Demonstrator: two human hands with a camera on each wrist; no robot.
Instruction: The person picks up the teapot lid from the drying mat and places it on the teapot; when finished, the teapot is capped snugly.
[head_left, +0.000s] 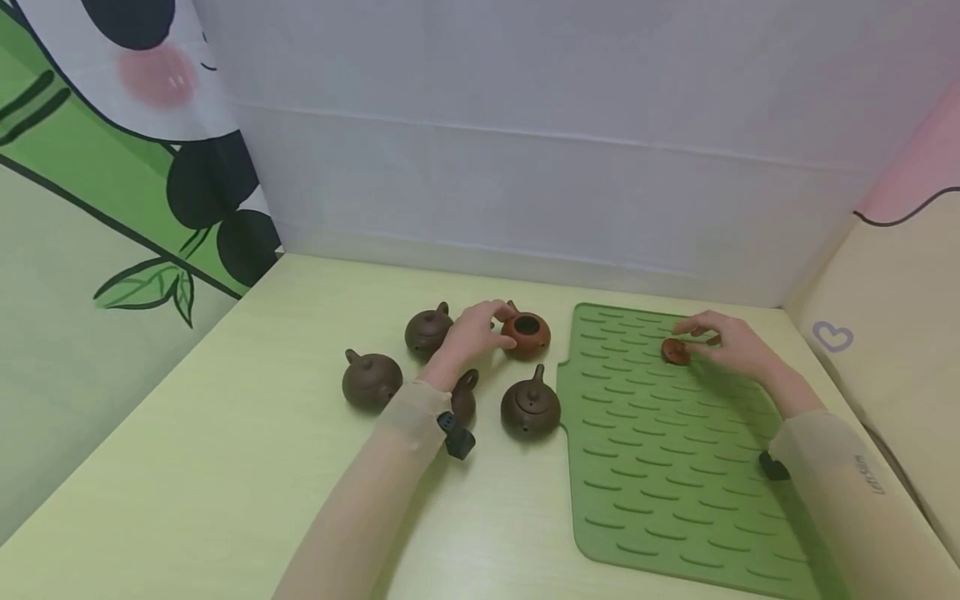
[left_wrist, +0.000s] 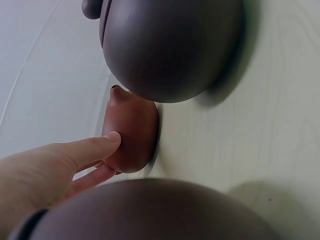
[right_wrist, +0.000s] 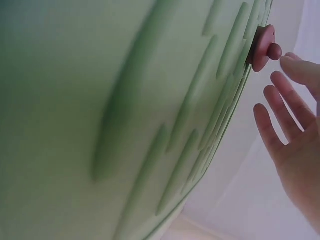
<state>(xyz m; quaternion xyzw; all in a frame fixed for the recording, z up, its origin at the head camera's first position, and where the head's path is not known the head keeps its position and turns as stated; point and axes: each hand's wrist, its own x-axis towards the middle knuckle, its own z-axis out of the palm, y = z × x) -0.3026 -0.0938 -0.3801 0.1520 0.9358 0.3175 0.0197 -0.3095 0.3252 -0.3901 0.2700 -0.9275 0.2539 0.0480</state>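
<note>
My left hand (head_left: 472, 337) is at the left side of a reddish-brown teapot (head_left: 536, 342), which stands lidless on the table. Thumb and fingers bend round its body, the thumb tip on its wall in the left wrist view. On the green mat (head_left: 637, 450) lies a round reddish-brown lid (head_left: 675, 352), knob up. Close beside that knob, my right hand (head_left: 738, 346) has its thumb and fingers spread apart, as the right wrist view shows.
Dark brown teapots stand around my left arm: one lidded pot (head_left: 531, 410) by the mat's left edge, another (head_left: 372, 382) at the far left, a third (head_left: 427, 332) behind. One more dark teapot (head_left: 465, 404) is partly hidden by the left wrist. A pale wall cloth (head_left: 525, 200) hangs behind.
</note>
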